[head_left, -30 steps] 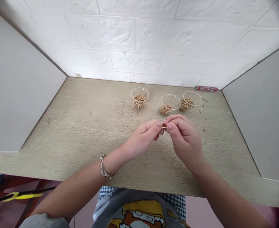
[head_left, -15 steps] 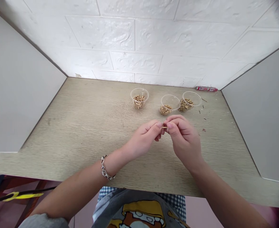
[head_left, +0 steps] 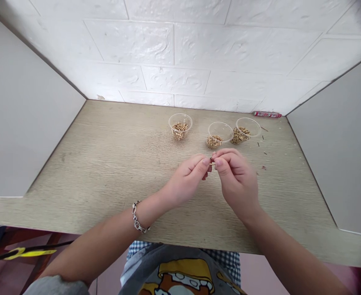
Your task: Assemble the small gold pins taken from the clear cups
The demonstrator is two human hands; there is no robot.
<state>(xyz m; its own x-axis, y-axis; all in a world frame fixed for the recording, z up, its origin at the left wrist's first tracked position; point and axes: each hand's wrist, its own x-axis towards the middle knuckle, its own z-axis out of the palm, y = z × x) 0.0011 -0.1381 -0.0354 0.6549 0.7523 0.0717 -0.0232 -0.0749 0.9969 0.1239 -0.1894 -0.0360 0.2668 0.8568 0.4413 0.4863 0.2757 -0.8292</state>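
Between my fingertips a small gold-coloured metal pin (head_left: 212,164) lies roughly level. My left hand (head_left: 190,177) pinches its left end with thumb and forefinger. At its right end my right hand (head_left: 236,176) pinches it the same way, the other fingers curled in. Whether the pin is one piece or two joined parts is hidden. Just beyond my hands stand two clear plastic cups, the middle cup (head_left: 221,128) and the right cup (head_left: 248,124), both holding many gold-coloured pieces. Farther left is another clear cup (head_left: 180,122) with similar pieces.
A red and silver tube-like wrapper (head_left: 266,114) lies against the white brick-patterned wall (head_left: 205,49). Several thin loose bits (head_left: 263,137) lie right of the cups. Grey panels (head_left: 23,106) flank the wooden table (head_left: 106,164), and brown specks lie near the left cup.
Both hands stay almost in place, still pinching the pin. My right hand has shifted very slightly to the left.
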